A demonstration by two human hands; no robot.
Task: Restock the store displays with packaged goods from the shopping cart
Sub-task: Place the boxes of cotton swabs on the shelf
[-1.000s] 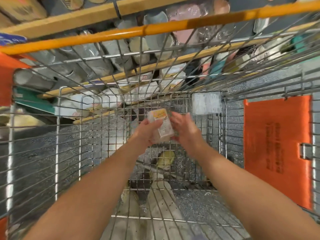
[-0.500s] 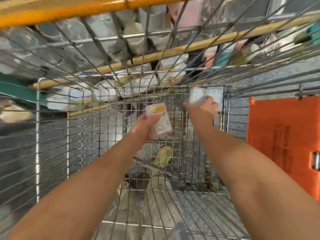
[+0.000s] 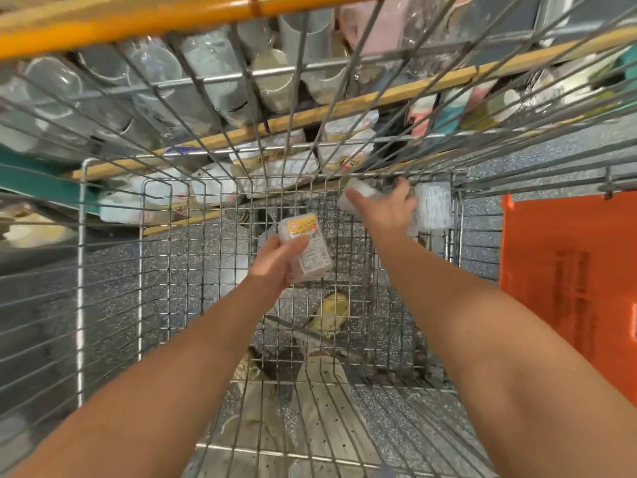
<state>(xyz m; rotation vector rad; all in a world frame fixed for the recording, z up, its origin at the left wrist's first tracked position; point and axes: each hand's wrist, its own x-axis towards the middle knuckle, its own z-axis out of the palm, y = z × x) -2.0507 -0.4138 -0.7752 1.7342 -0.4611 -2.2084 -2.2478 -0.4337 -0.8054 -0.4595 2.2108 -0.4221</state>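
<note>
I look down into a wire shopping cart (image 3: 110,257). My left hand (image 3: 275,267) grips a small clear packet with an orange and white label (image 3: 308,253) in the middle of the basket. Higher and to the right, near the cart's far top rim, my right hand (image 3: 386,212) holds a small white packet (image 3: 356,198). Another white packet (image 3: 432,210) sits against the far wire wall just right of that hand. A yellowish packet (image 3: 329,310) lies on the cart floor below my hands.
Beyond the cart, wooden-edged store shelves (image 3: 379,98) carry white packaged goods (image 3: 275,167) and clear glassware (image 3: 155,63). The cart's orange bar (image 3: 138,19) crosses the top. An orange plastic panel (image 3: 568,288) fills the right side.
My right hand left the labelled packet, rose to the cart's far right corner and now holds a white packet. My left hand keeps the labelled packet. The view tilted down.
</note>
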